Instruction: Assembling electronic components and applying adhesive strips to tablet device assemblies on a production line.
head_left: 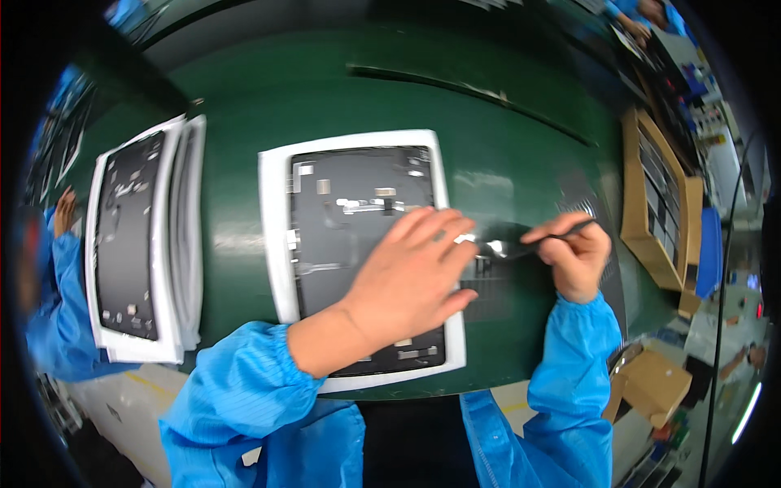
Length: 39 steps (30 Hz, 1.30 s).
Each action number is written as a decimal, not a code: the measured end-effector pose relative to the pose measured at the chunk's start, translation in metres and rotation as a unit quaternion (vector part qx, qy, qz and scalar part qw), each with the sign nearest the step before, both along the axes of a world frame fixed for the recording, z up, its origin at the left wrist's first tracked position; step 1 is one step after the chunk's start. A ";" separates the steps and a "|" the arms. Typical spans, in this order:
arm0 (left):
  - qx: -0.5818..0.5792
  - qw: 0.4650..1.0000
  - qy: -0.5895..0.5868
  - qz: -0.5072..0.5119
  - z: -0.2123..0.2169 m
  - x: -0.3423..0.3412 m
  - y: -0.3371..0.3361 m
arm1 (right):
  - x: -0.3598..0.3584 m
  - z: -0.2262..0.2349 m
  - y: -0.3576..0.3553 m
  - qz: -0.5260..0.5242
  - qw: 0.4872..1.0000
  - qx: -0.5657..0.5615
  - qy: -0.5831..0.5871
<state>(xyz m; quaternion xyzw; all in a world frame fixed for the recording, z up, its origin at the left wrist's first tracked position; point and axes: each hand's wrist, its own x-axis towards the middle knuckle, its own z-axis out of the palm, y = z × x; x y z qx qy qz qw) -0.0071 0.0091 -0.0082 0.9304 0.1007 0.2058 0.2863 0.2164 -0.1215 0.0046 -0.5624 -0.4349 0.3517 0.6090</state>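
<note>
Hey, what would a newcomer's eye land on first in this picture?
Most likely the person's bare left hand, spread over a flat, dark rectangular panel on a white sheet, near the middle of the dark green tabletop. Just right of it, the bare right hand grips a slim dark tool. At the left, a stack of white sheets bearing another dark panel also stands out.

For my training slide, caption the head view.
The left hand lies over a dark panel on white backing; the right hand holds a slim black tool.
</note>
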 end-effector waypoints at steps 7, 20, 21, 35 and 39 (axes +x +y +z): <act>0.013 0.999 -0.039 0.028 0.036 -0.065 0.025 | 0.000 0.007 0.003 -0.044 0.994 0.081 0.051; 0.048 0.990 0.041 0.128 0.021 -0.140 0.070 | -0.124 0.010 0.149 0.125 0.989 -0.078 0.012; 0.043 0.990 0.045 0.125 0.020 -0.141 0.071 | -0.126 0.008 0.151 0.120 0.990 -0.074 0.015; -0.004 0.989 0.067 0.131 0.019 -0.142 0.072 | -0.136 0.010 0.149 0.082 0.989 -0.115 0.038; -0.001 0.989 0.068 0.130 0.019 -0.142 0.072 | -0.137 0.006 0.148 0.074 0.991 -0.084 0.068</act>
